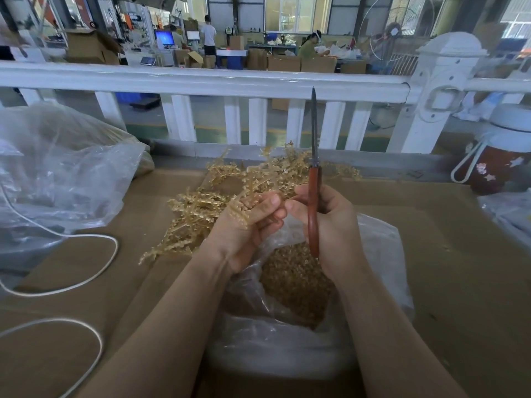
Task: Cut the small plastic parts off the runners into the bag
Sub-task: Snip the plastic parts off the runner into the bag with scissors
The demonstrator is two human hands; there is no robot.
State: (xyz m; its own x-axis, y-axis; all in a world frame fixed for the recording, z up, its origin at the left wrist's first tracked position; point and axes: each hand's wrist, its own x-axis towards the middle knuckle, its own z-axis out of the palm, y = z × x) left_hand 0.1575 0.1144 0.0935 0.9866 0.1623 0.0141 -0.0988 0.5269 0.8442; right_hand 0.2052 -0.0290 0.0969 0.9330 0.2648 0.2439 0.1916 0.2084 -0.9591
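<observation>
At centre frame, the left hand (247,222) pinches a translucent amber plastic runner (244,205) while the right hand (324,225) grips red-handled scissors (313,196), blades upright and seemingly together. Below them gapes the clear plastic bag (382,254) of cut amber parts (293,280); the uncut runner pile (258,179) lies just above. Cutting looks paused, so next the blades must tip down onto the runner.

I see cardboard-covered table (431,239) | on it: runner pile (201,208), open bag (287,340), white cord (86,271), big clear bag (57,168), red bottle (500,156).

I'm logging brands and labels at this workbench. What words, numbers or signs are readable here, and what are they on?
No text is readable.
Bottle: star and flower decorations only, no words.
Scissors: no marking visible.
Distant computer screen and cardboard boxes: too small and blurred to read.
</observation>
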